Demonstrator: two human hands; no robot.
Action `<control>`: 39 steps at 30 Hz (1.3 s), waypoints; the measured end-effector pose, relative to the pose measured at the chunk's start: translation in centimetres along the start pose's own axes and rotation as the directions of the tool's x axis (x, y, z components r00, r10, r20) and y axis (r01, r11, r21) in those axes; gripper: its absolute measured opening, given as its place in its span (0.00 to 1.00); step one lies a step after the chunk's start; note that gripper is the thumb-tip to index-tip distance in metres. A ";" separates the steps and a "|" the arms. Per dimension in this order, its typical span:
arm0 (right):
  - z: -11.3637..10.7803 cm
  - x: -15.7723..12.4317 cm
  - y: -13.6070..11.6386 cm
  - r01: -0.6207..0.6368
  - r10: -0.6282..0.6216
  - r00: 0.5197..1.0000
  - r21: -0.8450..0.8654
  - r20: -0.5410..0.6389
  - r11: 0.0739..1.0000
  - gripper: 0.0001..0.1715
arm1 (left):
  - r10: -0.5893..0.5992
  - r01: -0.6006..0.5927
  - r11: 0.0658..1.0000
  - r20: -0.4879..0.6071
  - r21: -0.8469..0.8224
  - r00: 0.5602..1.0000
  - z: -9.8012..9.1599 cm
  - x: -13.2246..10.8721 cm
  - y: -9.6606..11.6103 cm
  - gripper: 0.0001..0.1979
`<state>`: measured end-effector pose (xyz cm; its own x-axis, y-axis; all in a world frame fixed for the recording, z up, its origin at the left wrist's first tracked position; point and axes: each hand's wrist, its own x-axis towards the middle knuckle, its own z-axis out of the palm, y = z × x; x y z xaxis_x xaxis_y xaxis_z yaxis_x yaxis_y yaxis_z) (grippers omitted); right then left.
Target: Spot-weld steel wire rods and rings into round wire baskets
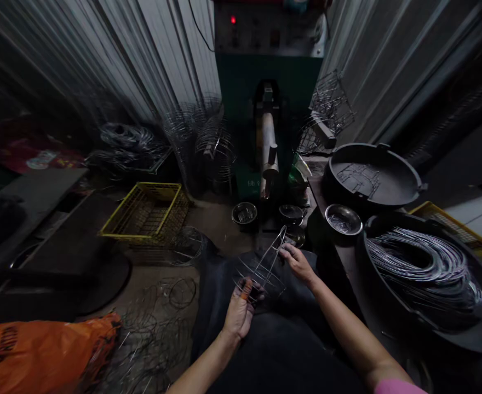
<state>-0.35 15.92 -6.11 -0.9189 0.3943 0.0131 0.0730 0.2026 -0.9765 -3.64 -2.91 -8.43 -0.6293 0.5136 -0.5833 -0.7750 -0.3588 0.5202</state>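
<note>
Over my lap I hold a wire frame (269, 264) made of thin bent metal rods, tilted with its narrow end up and away from me. My left hand (241, 312) is closed around its lower, wider part; something orange covers one of the fingers. My right hand (297, 264) pinches the frame near its upper end, and whether a small loose part is also between those fingertips cannot be made out. Just beyond the frame stands a green machine (241, 158) with a thick metal arm (269, 137) pointing towards me. Small metal bowls (244, 214) sit beneath that arm.
To the right, a big black pan holds a coil of wire (425, 260). Behind it are a small bowl of metal pieces (343, 220) and another black pan (376, 169). A yellow basket (146, 210), wire rings (154, 328) and an orange bag (44, 350) lie left.
</note>
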 end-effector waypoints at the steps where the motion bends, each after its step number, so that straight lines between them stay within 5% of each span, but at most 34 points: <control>1: 0.0 0.0 0.0 -0.007 0.007 1.000 0.011 -0.004 1.000 0.15 | -0.004 0.004 1.000 -0.001 -0.001 1.000 0.0 0.0 0.0 0.18; 8: 0.2 0.5 0.9 -0.025 0.025 0.999 0.022 -0.019 0.999 0.14 | -0.090 0.089 0.994 0.012 0.068 0.996 -1.2 0.1 0.2 0.18; 10: 0.2 0.6 1.1 -0.025 0.026 0.999 0.025 -0.027 0.999 0.14 | -0.130 0.124 0.969 0.014 0.214 0.991 -2.2 -0.1 1.1 0.20; 12: 0.1 0.7 1.2 -0.029 0.031 0.999 0.038 -0.032 0.999 0.13 | -0.024 0.042 0.867 -0.042 0.497 0.999 -3.0 -0.4 2.7 0.20; 14: 0.1 0.7 1.2 -0.030 0.031 0.999 0.047 -0.022 0.998 0.13 | 0.250 -0.137 0.570 -0.012 0.810 0.968 -2.8 -0.8 4.7 0.20; 16: 0.2 0.8 1.1 -0.026 0.026 1.000 0.043 0.001 0.999 0.13 | 0.461 -0.284 0.123 0.198 0.951 0.865 -1.2 -1.1 6.4 0.20; 19: 0.5 0.9 0.7 -0.020 0.019 1.000 0.036 0.013 0.999 0.14 | 0.436 -0.353 -0.402 0.515 0.845 0.738 2.9 -1.1 7.2 0.23; 22: 0.6 0.9 0.3 -0.019 0.019 1.000 0.041 0.012 0.999 0.13 | 0.329 -0.350 -0.622 0.640 0.700 0.694 6.5 -0.1 6.3 0.26; 26: 0.3 0.8 0.5 -0.015 0.014 1.000 0.041 0.022 0.999 0.13 | 0.279 -0.350 -0.687 0.677 0.636 0.681 8.1 1.4 4.8 0.19; 39: 0.8 0.8 1.0 0.022 -0.021 1.000 0.079 -0.014 0.997 0.14 | 0.343 -0.329 -0.672 0.672 0.664 0.656 8.0 2.4 4.5 0.16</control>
<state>-1.33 15.73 -7.25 -0.9146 0.4026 0.0371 0.0216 0.1402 -0.9899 -8.17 2.96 -2.54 -0.6397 0.7379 0.2151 0.7661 0.5893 0.2566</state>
